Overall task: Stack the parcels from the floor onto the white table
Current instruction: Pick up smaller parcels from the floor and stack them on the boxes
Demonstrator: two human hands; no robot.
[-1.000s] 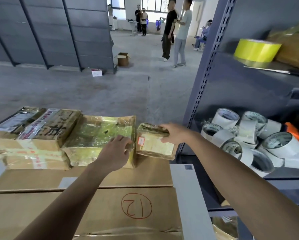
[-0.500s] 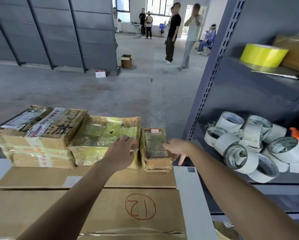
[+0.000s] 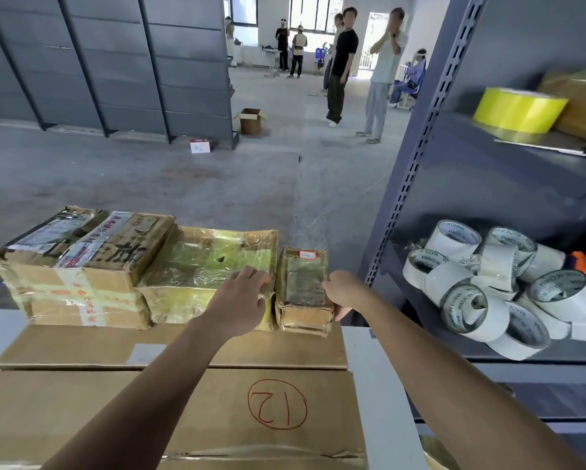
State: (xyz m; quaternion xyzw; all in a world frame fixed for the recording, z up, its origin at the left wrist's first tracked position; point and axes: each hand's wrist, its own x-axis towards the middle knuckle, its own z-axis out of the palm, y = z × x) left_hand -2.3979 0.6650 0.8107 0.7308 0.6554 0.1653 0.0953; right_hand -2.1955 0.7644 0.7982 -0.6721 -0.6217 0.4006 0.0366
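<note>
A red circled "12", hand-drawn, marks the near flat box [image 3: 277, 403]; the white tape rolls [image 3: 468, 300] on the rack [image 3: 417, 157] read "MADE IN CHINA" inside their cores, and a yellow roll [image 3: 519, 110] sits one shelf up. The small parcel [image 3: 303, 290] carries a red-bordered white label at its far end, too small to read. The left parcel [image 3: 74, 266] has red print on its tape and large dark characters on top, neither legible. The small parcel lies on the far flat box at the right end of the row, just beside the yellow parcel [image 3: 200, 266], over the white table [image 3: 380, 385]. The right hand [image 3: 342, 291] grips its right side, thumb on the top edge, fingers curled down the side. The left hand [image 3: 242, 296] rests on the yellow parcel's near right corner, fingers relaxed and spread on top, thumb by the gap between the two parcels. Both forearms reach forward, nearly straight
</note>
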